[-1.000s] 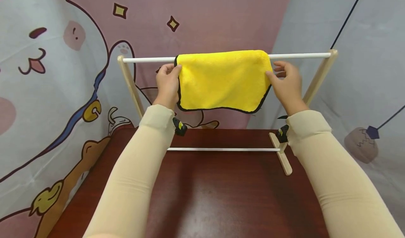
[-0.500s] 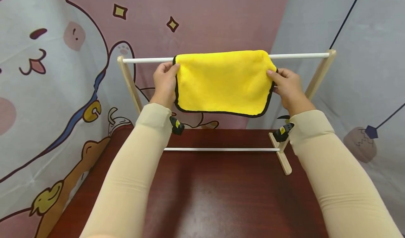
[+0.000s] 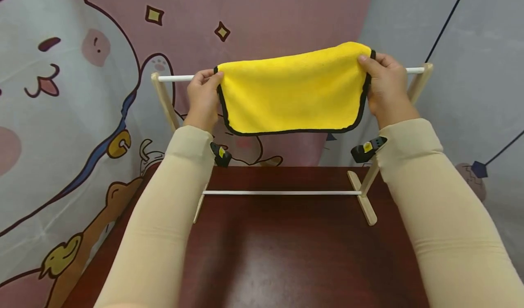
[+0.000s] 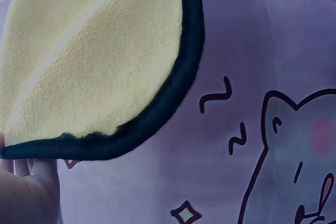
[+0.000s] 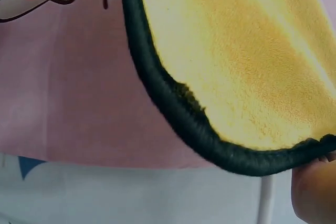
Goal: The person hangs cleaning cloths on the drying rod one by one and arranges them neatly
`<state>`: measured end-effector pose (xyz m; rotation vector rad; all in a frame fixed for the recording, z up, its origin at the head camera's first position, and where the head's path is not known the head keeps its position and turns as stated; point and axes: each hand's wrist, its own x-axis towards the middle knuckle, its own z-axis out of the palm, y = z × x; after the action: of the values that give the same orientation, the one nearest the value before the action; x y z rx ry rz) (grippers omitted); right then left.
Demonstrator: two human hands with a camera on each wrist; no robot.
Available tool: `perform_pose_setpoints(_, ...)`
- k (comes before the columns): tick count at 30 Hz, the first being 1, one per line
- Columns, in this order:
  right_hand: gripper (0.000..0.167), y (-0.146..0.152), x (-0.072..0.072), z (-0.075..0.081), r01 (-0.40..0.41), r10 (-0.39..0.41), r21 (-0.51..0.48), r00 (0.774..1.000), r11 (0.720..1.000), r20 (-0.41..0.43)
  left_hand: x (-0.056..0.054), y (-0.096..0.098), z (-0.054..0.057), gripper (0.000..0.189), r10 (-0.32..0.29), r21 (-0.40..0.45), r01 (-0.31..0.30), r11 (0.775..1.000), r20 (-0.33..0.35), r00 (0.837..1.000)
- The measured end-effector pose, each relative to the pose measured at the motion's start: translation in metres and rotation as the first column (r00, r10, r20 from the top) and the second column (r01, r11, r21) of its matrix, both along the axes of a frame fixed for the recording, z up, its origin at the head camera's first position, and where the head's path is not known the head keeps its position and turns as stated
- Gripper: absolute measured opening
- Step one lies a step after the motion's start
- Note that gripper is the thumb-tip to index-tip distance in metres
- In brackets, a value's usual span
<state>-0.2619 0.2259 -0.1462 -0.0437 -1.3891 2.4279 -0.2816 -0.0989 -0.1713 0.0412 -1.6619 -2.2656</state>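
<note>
A yellow towel [image 3: 290, 94] with black edging hangs stretched between both hands in the head view, in front of the rack's white top bar [image 3: 176, 78]. My left hand [image 3: 202, 96] pinches its left edge near the upper corner, thumb on the front. On the other side my right hand [image 3: 386, 85] pinches the upper right corner, held higher than the left one. The left wrist view has the towel's black-edged corner [image 4: 152, 108] with part of the left hand [image 4: 31, 192] below it. In the right wrist view, a fingertip [image 5: 315, 190] touches the dark edging [image 5: 199, 140].
The rack's wooden right foot [image 3: 362, 199] and lower white bar [image 3: 282, 193] stand on a dark red-brown table [image 3: 286, 253]. A patterned cloth backdrop [image 3: 266, 17] with cartoon animals hangs behind. Small black devices sit at both wrists.
The right hand has taken hold of the towel's right edge and raised it up and to the right. My left hand has shifted left and slightly up, pulling the towel wider.
</note>
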Motion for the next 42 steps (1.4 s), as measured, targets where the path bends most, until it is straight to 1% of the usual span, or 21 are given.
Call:
perform_pose_setpoints(5, 0.016, 0.001, -0.004, 0.02, -0.004, 0.003, 0.032, 1.0, 0.999, 0.025, 0.0, -0.004, 0.014, 0.01, -0.002, 0.037, 0.002, 0.999, -0.009, 1.0)
perform_pose_setpoints(9, 0.015, 0.004, -0.007, 0.033, -0.022, 0.021, 0.069, 1.0, 0.997, 0.019, -0.002, -0.006, 0.024, 0.009, -0.006, 0.044, 0.007, 0.999, -0.015, 1.0)
perform_pose_setpoints(13, 0.014, 0.006, -0.009, 0.039, -0.044, 0.045, 0.096, 0.999, 0.994, -0.01, -0.003, -0.005, 0.03, 0.009, -0.001, 0.043, 0.001, 0.999, -0.006, 1.0)
perform_pose_setpoints(17, 0.015, 0.007, -0.01, 0.041, -0.057, 0.06, 0.104, 0.998, 0.993, -0.021, -0.004, -0.004, 0.033, 0.009, 0.007, 0.046, -0.008, 0.999, 0.01, 1.0)
perform_pose_setpoints(20, 0.014, 0.008, -0.012, 0.037, -0.061, 0.061, 0.107, 0.998, 0.992, 0.002, -0.004, -0.002, 0.03, 0.009, 0.01, 0.029, -0.011, 1.0, 0.035, 0.999)
perform_pose_setpoints(26, 0.013, 0.011, -0.015, 0.024, -0.062, 0.051, 0.146, 0.996, 0.987, 0.079, -0.003, -0.001, 0.017, 0.01, 0.006, -0.022, -0.004, 1.0, 0.098, 0.995)
perform_pose_setpoints(30, 0.012, 0.013, -0.015, 0.02, -0.054, 0.035, 0.181, 0.994, 0.982, 0.103, -0.002, -0.002, 0.011, 0.012, -0.007, -0.051, 0.012, 0.999, 0.102, 0.995)
perform_pose_setpoints(35, 0.013, 0.013, -0.013, 0.017, -0.052, 0.027, 0.222, 0.993, 0.974, 0.114, -0.002, 0.0, 0.004, 0.011, -0.004, -0.074, 0.012, 0.997, 0.108, 0.994)
perform_pose_setpoints(38, 0.016, 0.011, -0.012, 0.018, -0.041, 0.014, 0.273, 0.995, 0.961, 0.101, -0.003, 0.002, -0.002, 0.01, -0.003, -0.094, 0.013, 0.995, 0.109, 0.994)
perform_pose_setpoints(42, 0.014, 0.01, -0.012, 0.02, -0.012, -0.027, 0.388, 0.995, 0.922, 0.096, -0.004, 0.002, -0.008, 0.01, -0.003, -0.125, 0.017, 0.992, 0.112, 0.994)
